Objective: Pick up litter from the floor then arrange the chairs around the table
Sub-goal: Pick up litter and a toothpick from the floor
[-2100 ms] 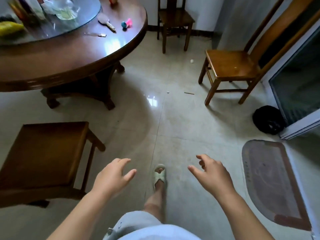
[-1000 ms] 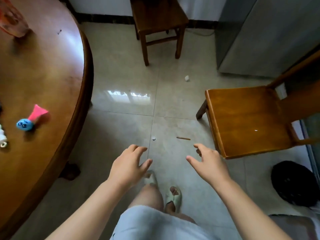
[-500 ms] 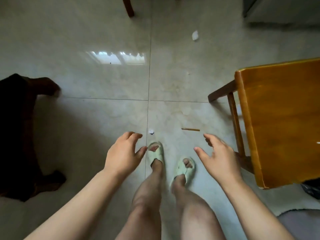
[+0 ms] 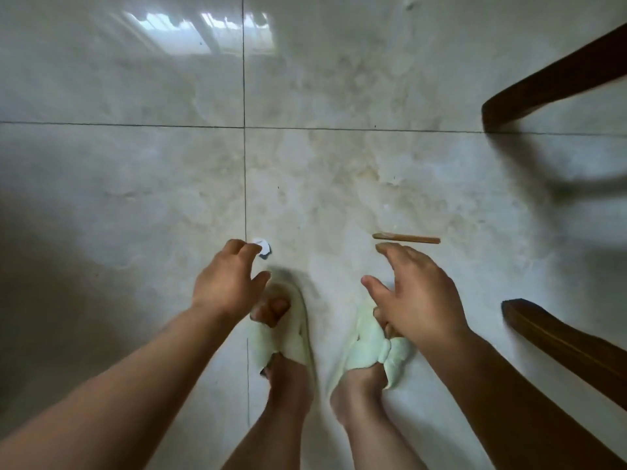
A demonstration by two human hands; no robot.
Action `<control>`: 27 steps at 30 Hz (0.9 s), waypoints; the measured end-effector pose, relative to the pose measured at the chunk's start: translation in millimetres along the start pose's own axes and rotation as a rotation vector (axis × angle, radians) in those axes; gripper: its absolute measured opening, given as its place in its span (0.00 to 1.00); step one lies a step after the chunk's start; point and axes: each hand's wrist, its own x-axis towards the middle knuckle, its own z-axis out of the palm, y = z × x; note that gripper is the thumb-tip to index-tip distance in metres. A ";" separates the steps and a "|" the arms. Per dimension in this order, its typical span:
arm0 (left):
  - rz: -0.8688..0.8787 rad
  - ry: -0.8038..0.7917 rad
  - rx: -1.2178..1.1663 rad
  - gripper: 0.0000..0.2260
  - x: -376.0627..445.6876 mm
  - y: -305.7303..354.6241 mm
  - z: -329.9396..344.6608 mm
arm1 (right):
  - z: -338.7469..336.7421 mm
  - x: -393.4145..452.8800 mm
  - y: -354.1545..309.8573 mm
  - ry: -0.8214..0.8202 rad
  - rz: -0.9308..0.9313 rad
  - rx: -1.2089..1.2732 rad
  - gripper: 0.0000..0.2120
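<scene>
I look straight down at the pale tiled floor. A small white scrap of paper [image 4: 262, 247] lies just beyond my left hand [image 4: 228, 279], whose fingertips almost touch it; the fingers are apart and hold nothing. A thin brown wooden stick [image 4: 405, 237] lies flat just past the fingertips of my right hand [image 4: 414, 293], which is also spread and holds nothing. Two dark wooden chair legs [image 4: 556, 83] [image 4: 563, 344] stand at the right.
My two feet in pale green slippers [image 4: 288, 334] stand right under my hands. A tile seam [image 4: 245, 164] runs up the floor past the paper scrap. A dark shadow covers the floor at the left.
My view has dropped much closer to the floor. Both hands have reached down, the left to the paper scrap and the right to the stick. The chair seat has left the view.
</scene>
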 end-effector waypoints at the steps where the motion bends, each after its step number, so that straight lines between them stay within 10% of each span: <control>1: -0.005 0.007 -0.008 0.19 15.7 -4.1 16.6 | 15.5 13.9 9.5 -0.015 0.004 -0.026 0.22; 14: 0.002 0.252 -0.274 0.07 79.6 -6.3 87.1 | 88.4 115.9 81.6 0.366 0.012 -0.259 0.15; 27: 0.026 0.178 -0.300 0.08 50.9 27.1 15.6 | 35.6 86.4 24.9 0.205 0.025 -0.022 0.07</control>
